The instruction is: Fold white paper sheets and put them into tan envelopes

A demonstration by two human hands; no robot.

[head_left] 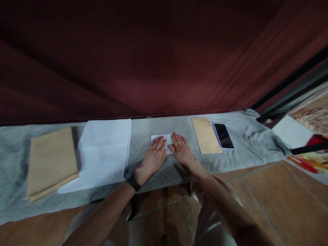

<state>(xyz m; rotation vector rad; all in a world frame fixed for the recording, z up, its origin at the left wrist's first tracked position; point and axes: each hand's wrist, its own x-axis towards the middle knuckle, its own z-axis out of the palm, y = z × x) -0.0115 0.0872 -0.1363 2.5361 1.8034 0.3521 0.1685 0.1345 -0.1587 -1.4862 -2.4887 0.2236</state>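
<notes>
A small folded sheet of white paper (162, 137) lies on the grey cloth, partly covered by both hands. My left hand (153, 154) rests flat on its left part, fingers stretched out and pointing away from me. On its right edge my right hand (182, 150) lies flat too, fingers extended. The thumbs come near each other over the paper. Neither hand grips anything. To the right of my right hand is a brown envelope (206, 135).
Left of my hands lies a stack of white paper sheets (104, 153), with a stack of brown envelopes (52, 160) farther left. A phone (223, 136) sits beside the single envelope. The grey cloth (169, 174) ends at a dark red curtain (164, 75) behind.
</notes>
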